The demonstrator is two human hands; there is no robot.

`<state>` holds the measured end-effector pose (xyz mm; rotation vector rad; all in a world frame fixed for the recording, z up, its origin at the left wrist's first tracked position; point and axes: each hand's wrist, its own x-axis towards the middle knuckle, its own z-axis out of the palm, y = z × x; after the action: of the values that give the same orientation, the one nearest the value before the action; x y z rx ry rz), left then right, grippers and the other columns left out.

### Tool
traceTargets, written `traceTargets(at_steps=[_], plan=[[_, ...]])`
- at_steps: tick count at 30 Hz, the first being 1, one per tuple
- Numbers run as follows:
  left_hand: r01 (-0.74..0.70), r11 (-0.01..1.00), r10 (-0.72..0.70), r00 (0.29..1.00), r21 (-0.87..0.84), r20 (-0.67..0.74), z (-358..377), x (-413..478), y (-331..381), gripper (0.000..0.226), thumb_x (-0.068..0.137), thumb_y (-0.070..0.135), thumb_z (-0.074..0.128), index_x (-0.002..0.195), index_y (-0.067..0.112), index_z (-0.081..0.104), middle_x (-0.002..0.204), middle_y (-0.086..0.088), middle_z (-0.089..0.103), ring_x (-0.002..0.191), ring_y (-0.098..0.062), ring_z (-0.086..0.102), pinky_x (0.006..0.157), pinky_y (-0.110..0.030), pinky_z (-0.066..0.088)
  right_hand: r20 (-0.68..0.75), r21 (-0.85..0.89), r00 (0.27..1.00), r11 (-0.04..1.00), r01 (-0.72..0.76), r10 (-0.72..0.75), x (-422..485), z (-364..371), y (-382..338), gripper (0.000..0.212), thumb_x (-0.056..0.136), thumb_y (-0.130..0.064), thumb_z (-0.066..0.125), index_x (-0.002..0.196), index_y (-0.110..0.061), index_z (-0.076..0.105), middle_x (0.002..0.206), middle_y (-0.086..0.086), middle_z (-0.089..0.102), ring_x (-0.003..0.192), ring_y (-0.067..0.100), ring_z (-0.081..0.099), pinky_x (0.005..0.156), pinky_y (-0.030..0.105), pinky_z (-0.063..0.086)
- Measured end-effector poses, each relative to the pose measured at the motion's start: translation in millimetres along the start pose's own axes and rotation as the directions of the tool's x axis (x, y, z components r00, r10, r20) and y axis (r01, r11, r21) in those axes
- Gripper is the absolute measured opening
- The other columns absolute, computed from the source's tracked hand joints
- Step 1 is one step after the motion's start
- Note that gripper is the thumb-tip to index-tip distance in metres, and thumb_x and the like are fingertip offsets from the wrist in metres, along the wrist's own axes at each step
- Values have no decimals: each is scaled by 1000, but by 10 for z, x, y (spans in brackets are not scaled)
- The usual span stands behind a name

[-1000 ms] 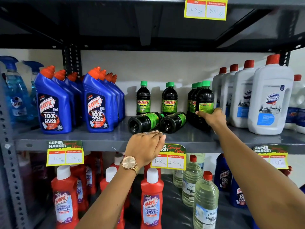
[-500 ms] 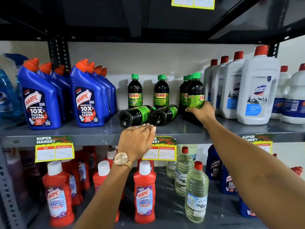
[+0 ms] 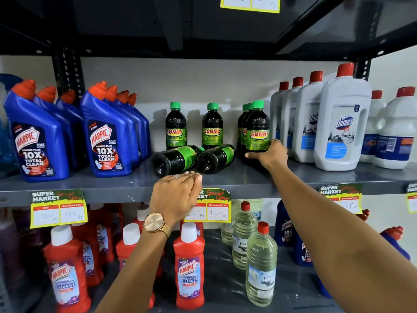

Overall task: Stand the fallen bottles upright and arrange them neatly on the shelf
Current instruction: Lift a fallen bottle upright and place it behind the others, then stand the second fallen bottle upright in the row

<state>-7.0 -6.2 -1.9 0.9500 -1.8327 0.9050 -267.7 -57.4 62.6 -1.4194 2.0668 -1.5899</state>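
Two dark Sunny bottles lie on their sides on the grey shelf, bases toward me: the left fallen bottle and the right fallen bottle. Behind them two Sunny bottles stand upright with green caps. At the right a row of upright Sunny bottles stands, and my right hand grips the front Sunny bottle of that row at its base. My left hand, with a watch on the wrist, hovers at the shelf's front edge just below the left fallen bottle, fingers together, holding nothing.
Blue Harpic bottles fill the shelf's left side, white Domex bottles the right. The shelf below holds red Harpic bathroom cleaner and clear bottles. Price tags hang on the shelf edge. A dark shelf is overhead.
The view has drifted slightly. My right hand keeps its grip on the front upright bottle; my left hand stays by the shelf edge. The fallen bottles have not moved.
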Motion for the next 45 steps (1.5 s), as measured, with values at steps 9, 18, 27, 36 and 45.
traceTargets(at_steps=[9,18,27,36,45], plan=[[14,1000,-13,1000,-8,23,-44,7,14,40,93,27,42,77,14,76,80,2,76,74,-13,71,60,-25,50,-148,-147,986,988,48,-70,-154,-27,-90,115,57,-67,77,141,0,33,143,21,43,131,40,42,102,51,43],[24,1000,-23,999,-14,34,-52,12,4,39,93,28,41,72,15,72,70,3,72,62,-16,67,55,-27,48,277,-256,955,950,177,-104,-520,249,-571,91,70,-89,28,75,-6,63,59,5,67,70,26,69,83,39,54],[36,999,-36,998,-5,46,-64,17,-1,38,94,30,38,72,18,68,63,4,68,53,-16,63,49,-23,41,589,-248,744,947,-205,315,-305,470,-825,63,75,-70,54,76,-7,51,54,5,58,28,11,48,28,8,30],[41,998,-37,997,-55,69,-62,11,5,36,93,27,43,78,16,74,79,4,75,71,-12,70,60,-25,49,143,119,988,992,44,-61,-484,493,-553,65,72,-66,64,86,-3,65,77,6,60,68,24,59,59,27,42],[53,998,-51,997,-34,61,-40,14,11,39,91,29,42,78,15,76,83,4,76,77,-10,71,64,-23,49,83,-55,976,977,206,-201,-333,581,-522,60,72,-59,71,87,-5,52,85,10,58,83,31,58,67,35,44]])
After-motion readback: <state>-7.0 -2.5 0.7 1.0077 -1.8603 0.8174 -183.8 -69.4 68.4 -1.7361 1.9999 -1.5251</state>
